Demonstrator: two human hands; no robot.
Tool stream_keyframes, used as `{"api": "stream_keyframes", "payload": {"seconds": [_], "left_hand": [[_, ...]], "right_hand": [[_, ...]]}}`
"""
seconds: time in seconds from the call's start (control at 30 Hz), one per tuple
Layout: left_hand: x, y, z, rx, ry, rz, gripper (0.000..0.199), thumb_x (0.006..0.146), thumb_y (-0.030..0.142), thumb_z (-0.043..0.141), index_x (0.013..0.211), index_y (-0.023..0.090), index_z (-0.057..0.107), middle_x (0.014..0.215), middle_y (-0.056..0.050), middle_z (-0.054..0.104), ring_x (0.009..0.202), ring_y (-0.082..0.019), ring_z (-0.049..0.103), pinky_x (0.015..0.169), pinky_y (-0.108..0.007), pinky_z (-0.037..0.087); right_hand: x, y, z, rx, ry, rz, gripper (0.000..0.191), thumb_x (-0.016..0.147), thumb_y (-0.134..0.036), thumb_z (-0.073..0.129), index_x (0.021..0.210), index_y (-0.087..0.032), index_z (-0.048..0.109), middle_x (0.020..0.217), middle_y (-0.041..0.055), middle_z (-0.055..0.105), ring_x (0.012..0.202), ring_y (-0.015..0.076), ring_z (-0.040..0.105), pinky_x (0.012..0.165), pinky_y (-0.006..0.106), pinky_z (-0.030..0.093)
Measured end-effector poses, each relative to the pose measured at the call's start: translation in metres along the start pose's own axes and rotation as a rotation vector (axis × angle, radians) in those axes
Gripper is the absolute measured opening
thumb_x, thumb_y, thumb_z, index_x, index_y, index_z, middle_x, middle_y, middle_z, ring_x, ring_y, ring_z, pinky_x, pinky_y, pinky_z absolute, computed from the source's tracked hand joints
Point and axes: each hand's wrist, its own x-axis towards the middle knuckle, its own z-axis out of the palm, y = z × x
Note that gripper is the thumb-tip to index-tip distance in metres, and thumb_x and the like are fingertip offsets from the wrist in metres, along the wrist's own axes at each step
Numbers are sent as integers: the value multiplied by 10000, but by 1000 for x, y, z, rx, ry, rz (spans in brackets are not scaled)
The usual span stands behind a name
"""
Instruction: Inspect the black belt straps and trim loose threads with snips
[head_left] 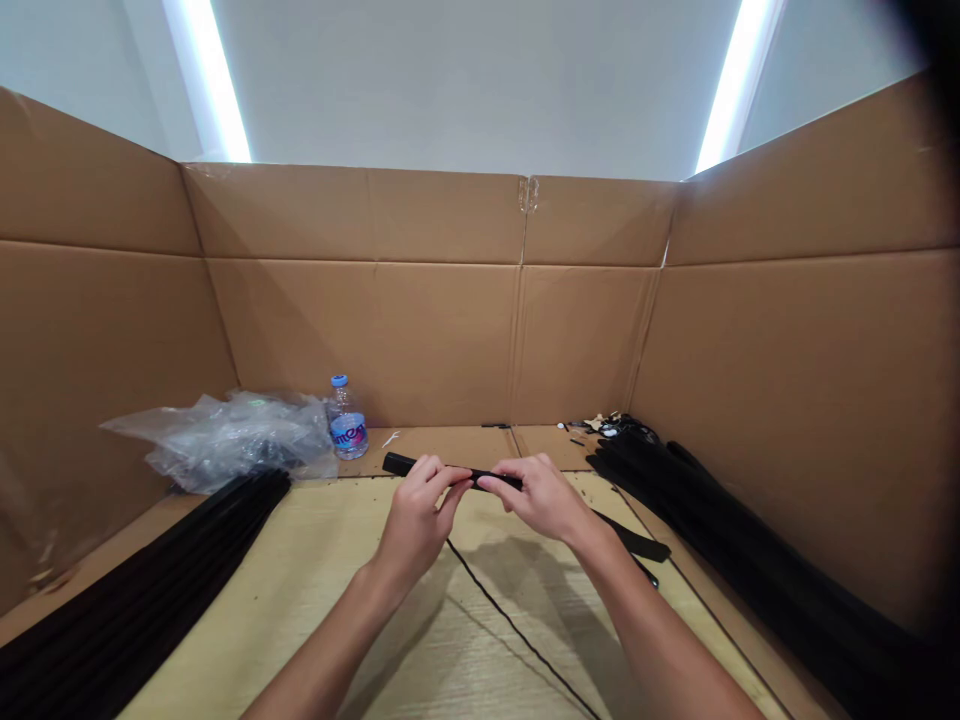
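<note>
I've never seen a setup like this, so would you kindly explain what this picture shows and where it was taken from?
No machine is involved. A camera worn on a person's head looks forward and down at their two bare hands. The left hand and right hand together hold a slim black rod. A thin black cord lies on the light wooden table below them. Long black bundles lie at either side. Further back are a crumpled clear plastic bag and a water bottle, with cardboard walls behind.
</note>
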Motion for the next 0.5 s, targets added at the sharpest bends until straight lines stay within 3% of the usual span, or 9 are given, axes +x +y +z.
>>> {"api": "stream_keyframes", "payload": {"seconds": [0.17,0.3,0.5], "left_hand": [[14,-15,-24,-65,-56,-9,131,856,223,579,821,199,703,687,-7,581,627,-90,528,546,-187,389],[22,-17,-42,-87,-172,3,148,854,227,578,789,212,710,690,-2,591,622,-84,533,533,-179,385],[21,-5,-39,-156,-240,-132,131,843,256,596,805,216,714,732,-7,608,623,-80,524,531,-176,375]], "right_hand": [[-3,9,-1,-141,36,-39,401,926,-496,439,835,-210,705,732,32,697,651,172,582,623,266,336],[-3,13,0,-225,30,-75,431,934,-516,406,871,-214,706,728,45,697,652,182,599,622,278,329],[-4,17,-10,-279,71,-31,451,943,-521,377,866,-214,698,715,51,692,634,185,605,595,276,316]]}}
